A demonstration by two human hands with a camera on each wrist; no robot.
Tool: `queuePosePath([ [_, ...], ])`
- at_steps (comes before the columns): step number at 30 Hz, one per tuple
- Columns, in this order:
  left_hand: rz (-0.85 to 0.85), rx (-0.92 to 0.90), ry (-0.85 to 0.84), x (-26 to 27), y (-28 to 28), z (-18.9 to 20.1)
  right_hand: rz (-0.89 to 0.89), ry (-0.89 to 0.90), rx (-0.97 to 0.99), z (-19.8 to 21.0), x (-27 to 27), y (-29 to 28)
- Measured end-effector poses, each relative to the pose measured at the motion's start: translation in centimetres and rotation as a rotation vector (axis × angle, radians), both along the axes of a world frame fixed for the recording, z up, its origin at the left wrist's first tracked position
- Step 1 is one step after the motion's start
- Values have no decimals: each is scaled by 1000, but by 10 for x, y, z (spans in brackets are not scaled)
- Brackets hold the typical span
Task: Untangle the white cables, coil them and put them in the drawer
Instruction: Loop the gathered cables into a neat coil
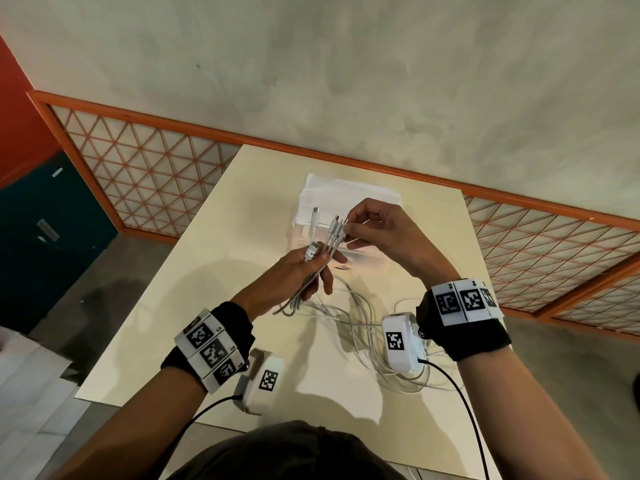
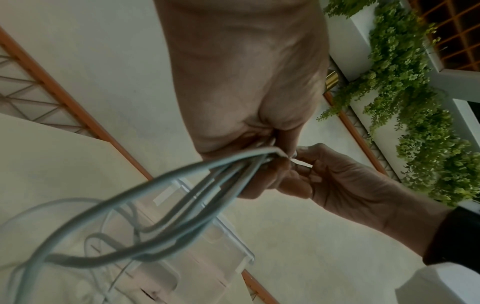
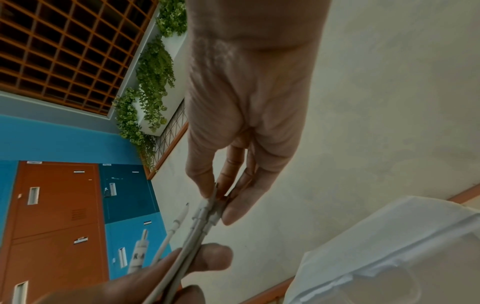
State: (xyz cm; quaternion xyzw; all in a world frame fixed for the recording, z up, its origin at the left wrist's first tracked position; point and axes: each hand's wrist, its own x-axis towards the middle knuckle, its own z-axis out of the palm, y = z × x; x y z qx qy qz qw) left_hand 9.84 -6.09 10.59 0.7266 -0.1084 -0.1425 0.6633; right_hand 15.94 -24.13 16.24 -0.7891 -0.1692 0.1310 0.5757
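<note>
Several white cables (image 1: 360, 327) lie tangled on the cream table (image 1: 194, 327), and a bunch of them rises into my left hand (image 1: 304, 268), which grips the strands just below their plugs. My right hand (image 1: 349, 226) pinches the plug ends (image 1: 337, 225) of the bunch between thumb and fingers, a little above the left hand. One plug (image 1: 316, 216) sticks up free to the left. In the left wrist view the cables (image 2: 182, 197) run down from the fist; in the right wrist view the plugs (image 3: 207, 209) sit between my fingertips. The clear plastic drawer (image 1: 311, 202) stands behind the hands.
A white cloth or paper (image 1: 346, 187) lies in or under the clear drawer at the table's far side. An orange-framed lattice panel (image 1: 138, 168) runs along the wall behind. Blue and orange lockers (image 3: 64, 205) stand to the left. Black camera leads (image 1: 464, 393) trail from my wrists.
</note>
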Motion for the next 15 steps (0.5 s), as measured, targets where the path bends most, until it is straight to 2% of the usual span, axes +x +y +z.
queuePosePath([
  [8, 2, 9, 4, -5, -8, -3, -101, -15, 48, -5, -2, 9],
  [15, -13, 78, 11, -6, -12, -6, -113, -15, 57, -6, -5, 7],
])
